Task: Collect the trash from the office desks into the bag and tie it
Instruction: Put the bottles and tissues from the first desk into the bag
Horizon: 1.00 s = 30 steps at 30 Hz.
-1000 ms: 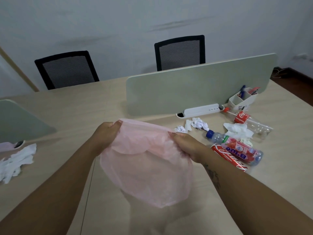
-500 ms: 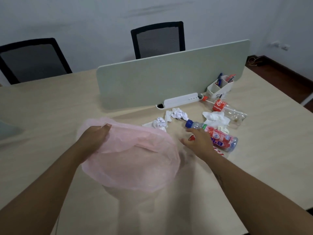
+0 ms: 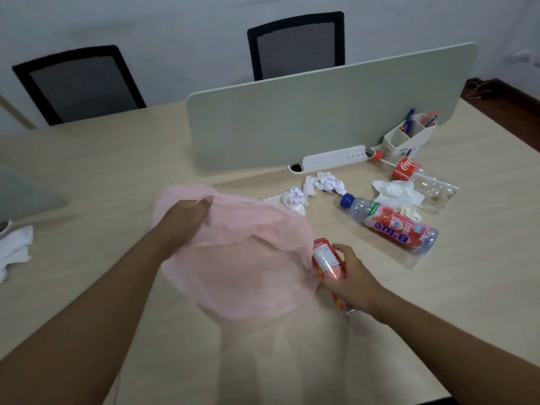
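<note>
Trash lies scattered on the pale wooden table [image 3: 87,176] in front of the grey-green divider panel [image 3: 321,118]. The left hand [image 3: 187,220] grips the rim of the thin pink plastic bag [image 3: 242,267], holding it above the table. The right hand [image 3: 349,276] is closed around a red drinks can [image 3: 327,261], which touches the bag's right edge. Beyond lie a pink-labelled plastic bottle with a blue cap [image 3: 391,226], crumpled white paper balls [image 3: 295,197], white tissue [image 3: 397,194] and a clear red-labelled cola bottle [image 3: 418,176]. The near table surface under the arms is bare; its front edge shows at lower right.
</note>
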Available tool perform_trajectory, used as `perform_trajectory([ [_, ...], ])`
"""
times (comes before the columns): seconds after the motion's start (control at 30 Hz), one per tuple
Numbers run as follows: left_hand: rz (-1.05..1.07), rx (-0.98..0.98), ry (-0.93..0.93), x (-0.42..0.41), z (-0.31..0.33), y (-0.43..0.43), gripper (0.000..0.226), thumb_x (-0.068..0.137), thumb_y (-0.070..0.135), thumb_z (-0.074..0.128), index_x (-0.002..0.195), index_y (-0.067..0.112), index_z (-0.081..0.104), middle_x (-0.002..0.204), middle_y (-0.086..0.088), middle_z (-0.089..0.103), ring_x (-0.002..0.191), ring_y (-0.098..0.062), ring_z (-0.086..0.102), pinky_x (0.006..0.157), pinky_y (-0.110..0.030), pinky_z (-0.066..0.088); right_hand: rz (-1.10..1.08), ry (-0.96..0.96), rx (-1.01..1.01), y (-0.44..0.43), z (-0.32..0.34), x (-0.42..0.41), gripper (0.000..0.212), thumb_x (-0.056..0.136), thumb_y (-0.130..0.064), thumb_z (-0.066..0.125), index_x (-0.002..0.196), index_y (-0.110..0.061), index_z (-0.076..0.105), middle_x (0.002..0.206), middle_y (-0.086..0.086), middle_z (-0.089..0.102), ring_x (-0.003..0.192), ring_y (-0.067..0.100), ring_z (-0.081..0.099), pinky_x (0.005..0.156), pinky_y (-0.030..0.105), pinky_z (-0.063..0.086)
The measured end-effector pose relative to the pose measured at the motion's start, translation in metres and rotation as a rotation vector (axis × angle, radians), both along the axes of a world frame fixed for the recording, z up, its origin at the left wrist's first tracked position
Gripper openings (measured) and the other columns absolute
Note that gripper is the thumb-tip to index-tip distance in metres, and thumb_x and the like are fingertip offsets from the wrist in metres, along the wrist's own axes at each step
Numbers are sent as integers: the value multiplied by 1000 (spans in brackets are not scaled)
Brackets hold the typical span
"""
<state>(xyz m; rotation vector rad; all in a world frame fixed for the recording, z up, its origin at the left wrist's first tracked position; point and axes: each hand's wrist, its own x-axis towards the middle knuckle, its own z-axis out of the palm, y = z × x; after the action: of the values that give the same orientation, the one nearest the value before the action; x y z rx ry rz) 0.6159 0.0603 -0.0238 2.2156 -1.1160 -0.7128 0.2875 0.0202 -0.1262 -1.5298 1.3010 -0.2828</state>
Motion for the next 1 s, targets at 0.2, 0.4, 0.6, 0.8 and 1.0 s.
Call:
perform_trajectory([
  [0.2, 30, -1, 63, -2, 4, 10, 52, 103, 43, 42, 64, 14, 61, 38, 7, 49, 48, -17, 44, 48, -25, 32, 166, -58, 136, 28, 18, 83, 54, 76, -26, 68, 122, -38, 41, 109, -2, 63, 95, 15, 63, 87, 36, 53],
  [0.4, 54, -84, 7, 9, 13, 12, 51, 104, 39, 40, 75, 6, 65, 65, 1, 54, 64, -18, 50, 60, -30, 38, 57, -146, 313, 34, 29, 129, 50, 80, -35, 66, 122, -34, 38, 103, -2, 61, 91, 20, 66, 87, 38, 56],
  [0.6, 125, -157, -48, 24, 16, 16, 51, 105, 38, 37, 90, -1, 66, 81, -4, 62, 87, -29, 56, 77, -32, 39, -136, -136, 221, 34, 30, 84, 55, 87, -32, 62, 134, -32, 34, 99, -4, 58, 86, 15, 62, 71, 32, 54],
  [0.8, 138, -176, 3, 21, 15, 20, 46, 105, 36, 37, 99, 1, 66, 96, -9, 64, 91, -27, 56, 81, -34, 40, -65, -136, 227, 48, 41, 81, 54, 85, -29, 63, 131, -37, 36, 105, -5, 60, 89, 17, 66, 70, 30, 56],
  [1.0, 124, -166, 35, 11, 15, 30, 42, 104, 37, 38, 85, 12, 65, 78, 3, 60, 76, -19, 54, 70, -32, 42, 72, -122, 237, 47, 37, 156, 50, 81, -32, 66, 126, -30, 42, 110, -1, 60, 96, 19, 63, 87, 33, 53],
])
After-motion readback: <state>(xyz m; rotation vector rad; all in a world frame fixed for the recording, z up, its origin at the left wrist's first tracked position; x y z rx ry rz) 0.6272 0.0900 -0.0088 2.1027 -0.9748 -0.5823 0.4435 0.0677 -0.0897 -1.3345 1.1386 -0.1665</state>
